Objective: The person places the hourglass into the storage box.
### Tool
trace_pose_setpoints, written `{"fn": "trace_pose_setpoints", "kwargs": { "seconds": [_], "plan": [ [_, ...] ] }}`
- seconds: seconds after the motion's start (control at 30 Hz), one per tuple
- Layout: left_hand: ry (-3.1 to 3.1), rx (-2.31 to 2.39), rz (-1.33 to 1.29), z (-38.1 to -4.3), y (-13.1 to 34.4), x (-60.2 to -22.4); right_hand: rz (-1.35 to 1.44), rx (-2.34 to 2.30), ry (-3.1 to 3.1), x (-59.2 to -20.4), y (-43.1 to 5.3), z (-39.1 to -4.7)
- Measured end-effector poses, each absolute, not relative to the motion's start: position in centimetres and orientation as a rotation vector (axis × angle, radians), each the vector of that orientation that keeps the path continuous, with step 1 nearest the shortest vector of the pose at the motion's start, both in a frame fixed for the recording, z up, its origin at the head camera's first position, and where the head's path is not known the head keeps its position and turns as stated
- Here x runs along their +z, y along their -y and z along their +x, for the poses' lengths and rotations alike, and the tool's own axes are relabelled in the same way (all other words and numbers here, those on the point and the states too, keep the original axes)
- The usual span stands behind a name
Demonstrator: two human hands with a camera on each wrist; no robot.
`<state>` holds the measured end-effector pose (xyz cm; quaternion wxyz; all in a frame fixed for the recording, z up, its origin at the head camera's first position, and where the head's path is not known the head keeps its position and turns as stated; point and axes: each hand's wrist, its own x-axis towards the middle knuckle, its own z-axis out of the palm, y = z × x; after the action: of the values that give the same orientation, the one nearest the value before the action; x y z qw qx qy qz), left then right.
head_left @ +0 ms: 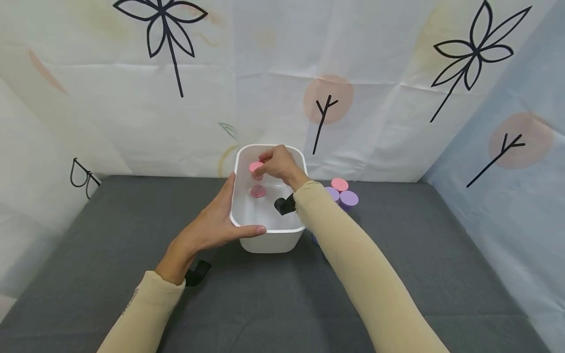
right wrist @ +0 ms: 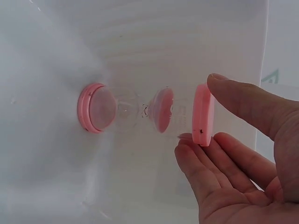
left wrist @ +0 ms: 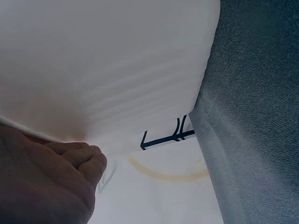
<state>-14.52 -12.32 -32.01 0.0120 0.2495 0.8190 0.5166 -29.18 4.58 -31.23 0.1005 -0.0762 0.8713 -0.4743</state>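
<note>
A white plastic tub (head_left: 271, 241) stands on the grey cloth. My left hand (head_left: 212, 220) holds its near left corner, the thumb along the front rim and the fingers against the outside of the left wall. Inside the tub is a sand timer (right wrist: 162, 112) with pink end caps, clear bulbs and pink sand. Its lower cap (right wrist: 96, 107) is against the tub's floor. My right hand (head_left: 280, 164) reaches over the rim. In the right wrist view its thumb and fingers pinch the upper cap (right wrist: 202, 115).
Right of the tub stand several more timers, with a pink cap (head_left: 339, 184) and a purple cap (head_left: 349, 198) showing; my right sleeve (head_left: 348, 245) partly hides this group. A patterned cloth backdrop (head_left: 273, 98) rises behind the grey table cover (head_left: 132, 206).
</note>
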Motion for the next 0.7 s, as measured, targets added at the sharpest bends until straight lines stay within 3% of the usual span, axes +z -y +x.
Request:
{"fn": "trace_pose_setpoints", "kwargs": {
  "seconds": [0.7],
  "plan": [
    [-2.587, 1.564, 0.735, -14.4, 12.5, -31.8, -0.324, -1.678, -2.406, -27.8, -6.1, -28.9]
  ]
}}
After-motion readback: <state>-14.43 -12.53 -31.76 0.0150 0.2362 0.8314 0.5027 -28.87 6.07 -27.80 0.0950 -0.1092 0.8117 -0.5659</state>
